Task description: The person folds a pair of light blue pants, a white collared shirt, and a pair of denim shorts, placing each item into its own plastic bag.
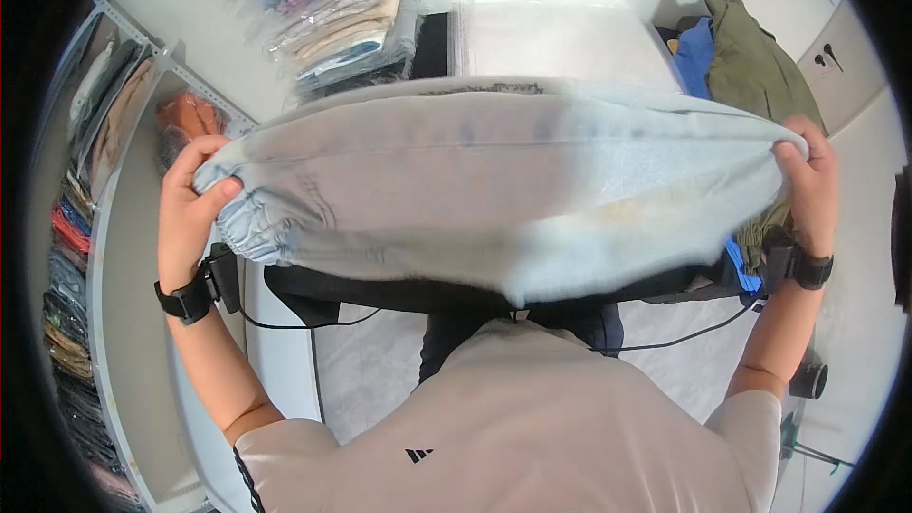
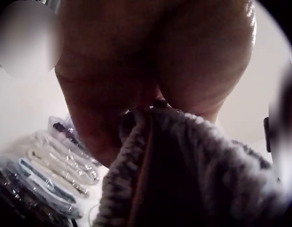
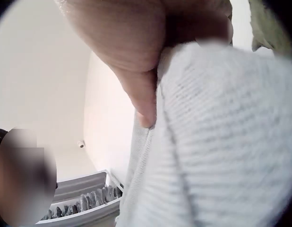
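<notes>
A light blue denim garment point(image 1: 427, 180) is stretched sideways in the air between both hands, partly blurred. My left hand point(image 1: 195, 204) grips its gathered, elastic-looking end at the left, thumb on the near side. At the other end, my right hand point(image 1: 809, 176) pinches a corner between thumb and fingers. The left wrist view shows the left hand point(image 2: 150, 61) over the bunched edge of the cloth point(image 2: 207, 156). In the right wrist view, the thumb of the right hand point(image 3: 132, 52) presses on the pale ribbed-looking fabric point(image 3: 221, 132).
Behind the garment, a pile of bagged folded clothes point(image 1: 347, 19) stands at the back left, beside a stack of clear plastic bags point(image 1: 560, 38). Olive point(image 1: 760, 57) and blue clothes lie at the back right. Shelves point(image 1: 119, 171) of packed clothes line the left. Cables run from both wrists.
</notes>
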{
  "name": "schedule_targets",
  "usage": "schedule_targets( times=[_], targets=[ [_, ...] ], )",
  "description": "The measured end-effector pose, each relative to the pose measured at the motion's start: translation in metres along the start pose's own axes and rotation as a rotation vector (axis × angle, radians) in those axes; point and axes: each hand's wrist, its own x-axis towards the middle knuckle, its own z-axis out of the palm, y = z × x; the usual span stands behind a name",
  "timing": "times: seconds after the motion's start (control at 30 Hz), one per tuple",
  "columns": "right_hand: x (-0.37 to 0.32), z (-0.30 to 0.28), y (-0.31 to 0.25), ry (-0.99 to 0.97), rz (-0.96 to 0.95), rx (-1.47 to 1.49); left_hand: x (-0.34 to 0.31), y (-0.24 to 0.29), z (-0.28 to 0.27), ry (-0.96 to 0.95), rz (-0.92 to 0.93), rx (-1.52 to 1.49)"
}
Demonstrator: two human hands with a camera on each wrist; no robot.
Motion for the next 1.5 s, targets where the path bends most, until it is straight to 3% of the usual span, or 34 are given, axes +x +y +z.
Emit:
schedule_targets(
  times=[0.07,0.23,0.33,0.37,0.43,0.53,0.67,0.8,0.93,1.03,1.07,1.13,1.17,1.27,1.3,1.33,1.37,1.43,1.5],
  targets=[
    [0.003,0.011,0.01,0.011,0.044,0.025,0.004,-0.016,0.009,-0.137,-0.083,-0.042],
    [0.018,0.064,0.074,-0.179,0.286,0.156,0.014,-0.069,0.075,-0.256,-0.151,0.067],
    [0.006,0.088,0.139,-0.331,0.7,0.227,0.015,-0.103,0.113,-0.431,-0.387,0.043],
    [-0.002,0.095,0.142,-0.344,0.792,0.237,0.015,-0.114,0.118,-0.441,-0.385,0.036],
    [-0.017,0.09,0.129,-0.352,0.77,0.188,0.013,-0.139,0.119,-0.325,-0.25,0.041],
    [-0.055,0.086,0.106,-0.404,0.791,0.235,0.0,-0.132,0.115,-0.376,-0.373,-0.144],
    [-0.101,0.1,0.1,-0.207,0.745,0.369,-0.01,-0.127,0.121,-0.327,-0.475,-0.223],
    [-0.12,0.121,0.103,0.043,0.59,0.234,-0.01,-0.125,0.131,-0.219,-0.347,-0.249],
    [-0.115,0.111,0.098,0.139,0.591,0.288,-0.001,-0.102,0.122,-0.138,-0.365,-0.386],
    [-0.109,0.09,0.092,-0.277,0.525,-0.139,-0.002,-0.122,0.111,-0.309,-0.335,-0.289],
    [-0.102,0.081,0.088,-0.274,0.52,-0.139,-0.004,-0.123,0.108,-0.306,-0.33,-0.288],
    [-0.086,0.069,0.085,-0.31,0.472,-0.427,-0.004,-0.121,0.104,-0.27,-0.332,0.369],
    [-0.075,0.067,0.086,-0.233,0.35,-0.449,-0.002,-0.111,0.105,-0.206,-0.095,0.423],
    [-0.032,0.083,0.081,-0.294,0.111,-0.331,0.008,-0.049,0.124,-0.299,0.063,0.261],
    [-0.018,0.096,0.082,-0.311,0.024,-0.306,0.008,-0.026,0.138,-0.425,-0.02,0.105],
    [-0.006,0.113,0.086,-0.326,-0.068,-0.279,0.0,-0.023,0.153,-0.467,0.123,0.175],
    [0.005,0.129,0.091,-0.353,-0.099,-0.284,-0.01,-0.023,0.169,-0.506,0.265,0.249],
    [0.022,0.158,0.1,-0.374,-0.138,-0.285,-0.021,-0.005,0.2,-0.667,0.341,0.253],
    [0.034,0.178,0.102,-0.49,-0.028,-0.339,-0.031,0.004,0.223,-0.758,0.333,0.227]
  ],
)
